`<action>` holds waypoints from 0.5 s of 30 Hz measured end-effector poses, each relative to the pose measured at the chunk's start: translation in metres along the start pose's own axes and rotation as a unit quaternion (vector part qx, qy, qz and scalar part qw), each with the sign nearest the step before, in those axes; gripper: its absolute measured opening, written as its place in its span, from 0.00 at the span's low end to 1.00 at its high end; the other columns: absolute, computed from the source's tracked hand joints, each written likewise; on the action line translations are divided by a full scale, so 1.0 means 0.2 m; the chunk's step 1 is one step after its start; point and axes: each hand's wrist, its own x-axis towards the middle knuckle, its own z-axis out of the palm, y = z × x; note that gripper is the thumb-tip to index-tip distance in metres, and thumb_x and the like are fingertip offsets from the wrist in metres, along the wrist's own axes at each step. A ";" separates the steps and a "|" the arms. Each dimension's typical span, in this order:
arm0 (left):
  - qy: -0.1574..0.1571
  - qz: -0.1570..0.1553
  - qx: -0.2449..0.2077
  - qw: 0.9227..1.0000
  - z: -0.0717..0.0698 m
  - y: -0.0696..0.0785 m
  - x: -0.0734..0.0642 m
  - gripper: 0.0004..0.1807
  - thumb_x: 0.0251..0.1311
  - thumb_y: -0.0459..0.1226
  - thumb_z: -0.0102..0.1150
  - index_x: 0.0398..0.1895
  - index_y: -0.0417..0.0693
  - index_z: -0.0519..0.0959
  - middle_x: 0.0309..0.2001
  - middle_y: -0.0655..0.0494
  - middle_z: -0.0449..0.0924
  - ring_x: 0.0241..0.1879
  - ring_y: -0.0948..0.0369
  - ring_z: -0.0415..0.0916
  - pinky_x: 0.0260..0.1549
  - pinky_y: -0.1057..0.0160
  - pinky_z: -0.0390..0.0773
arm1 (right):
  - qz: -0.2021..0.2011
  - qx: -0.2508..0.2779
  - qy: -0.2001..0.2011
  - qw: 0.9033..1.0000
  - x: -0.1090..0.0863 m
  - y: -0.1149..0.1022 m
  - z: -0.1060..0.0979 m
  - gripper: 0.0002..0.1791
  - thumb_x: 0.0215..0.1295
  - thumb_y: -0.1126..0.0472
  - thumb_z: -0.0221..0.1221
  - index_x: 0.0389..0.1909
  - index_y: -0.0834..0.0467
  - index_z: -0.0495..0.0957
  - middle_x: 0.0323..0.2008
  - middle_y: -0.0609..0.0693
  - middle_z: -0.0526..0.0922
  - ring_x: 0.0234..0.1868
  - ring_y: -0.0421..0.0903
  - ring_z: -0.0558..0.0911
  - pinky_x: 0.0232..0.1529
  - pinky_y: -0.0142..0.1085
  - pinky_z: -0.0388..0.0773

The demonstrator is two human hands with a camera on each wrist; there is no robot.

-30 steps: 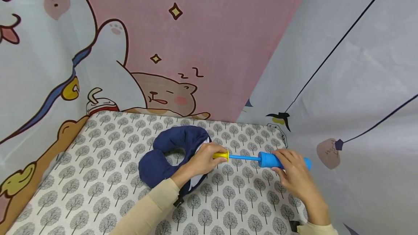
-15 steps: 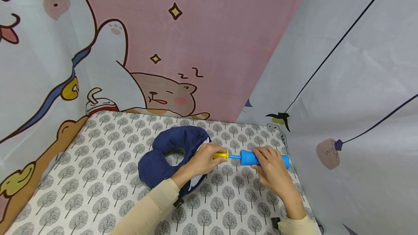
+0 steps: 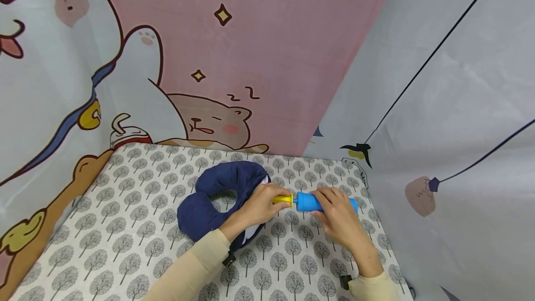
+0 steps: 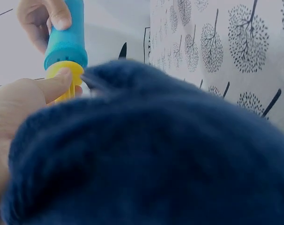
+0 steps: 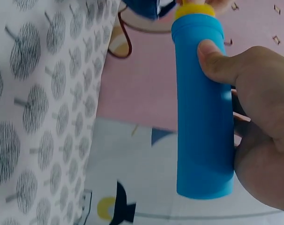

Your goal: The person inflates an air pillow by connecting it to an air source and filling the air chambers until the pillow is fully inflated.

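A blue hand air pump (image 3: 307, 202) with a yellow end piece (image 3: 285, 199) lies level between the two hands. My left hand (image 3: 261, 202) pinches the yellow piece, thumb on its side in the left wrist view, over the right edge of a navy U-shaped neck pillow (image 3: 196, 215). White material shows at an opening in that edge. Whether the yellow piece joins it is hidden by the hand. My right hand (image 3: 339, 215) grips the blue barrel (image 5: 203, 117), fingers wrapped round it. Only a short stretch of blue rod (image 3: 295, 200) shows between barrel and yellow piece.
The pillow lies on a table cover (image 3: 125, 245) printed with grey trees. A black buckle (image 3: 229, 259) hangs at the pillow's near edge. Cartoon-printed curtains (image 3: 276, 50) stand behind the table and at its sides.
My right hand has slid the blue barrel leftward, towards the yellow piece, and the exposed rod has shortened from long to almost nothing. My left hand and the pillow have stayed put.
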 end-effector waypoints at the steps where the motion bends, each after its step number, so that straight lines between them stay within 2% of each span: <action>1: 0.000 -0.002 0.001 1.000 0.00 0.00 0.00 0.12 0.71 0.35 0.77 0.54 0.42 0.93 0.48 0.49 0.96 0.41 0.59 0.87 0.41 0.67 0.83 | 0.001 0.001 0.004 1.000 -0.01 0.01 -0.01 0.32 0.56 0.63 0.85 0.61 0.66 0.87 0.57 0.62 0.90 0.59 0.65 0.86 0.61 0.64 0.83; 5: -0.005 -0.008 0.002 1.000 -0.01 -0.01 0.00 0.12 0.72 0.36 0.77 0.55 0.44 0.94 0.48 0.51 0.96 0.43 0.59 0.87 0.43 0.67 0.84 | 0.006 0.004 0.015 1.000 -0.07 0.09 -0.06 0.33 0.54 0.64 0.85 0.61 0.66 0.86 0.57 0.64 0.90 0.58 0.66 0.86 0.59 0.65 0.83; 15: -0.007 -0.012 -0.005 1.000 -0.01 -0.02 0.01 0.12 0.71 0.37 0.77 0.54 0.45 0.94 0.48 0.52 0.96 0.42 0.60 0.87 0.43 0.68 0.85 | 0.042 0.020 0.011 0.999 -0.21 0.26 -0.17 0.34 0.54 0.70 0.83 0.64 0.69 0.84 0.60 0.67 0.88 0.62 0.69 0.83 0.63 0.68 0.77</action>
